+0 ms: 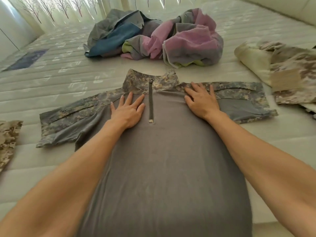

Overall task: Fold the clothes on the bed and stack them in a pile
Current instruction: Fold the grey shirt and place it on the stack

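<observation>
Both hands, my left hand [127, 111] and right hand [201, 100], lie flat, fingers spread, pressing the grey shirt [159, 151] smooth on the bed [51, 79], ready for folding.

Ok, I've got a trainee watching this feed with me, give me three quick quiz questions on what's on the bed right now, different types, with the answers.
1. True or false: the grey shirt with camouflage sleeves lies flat, front up, sleeves spread sideways.
2. Multiple choice: where do the left hand and right hand rest? A) on the crumpled pile B) flat on the shirt's chest, either side of the zipper C) gripping the sleeve cuffs
3. Short answer: what lies at the far right edge of the mattress?

Key
1. True
2. B
3. A tan camouflage garment, loosely laid, not folded neatly.
</observation>
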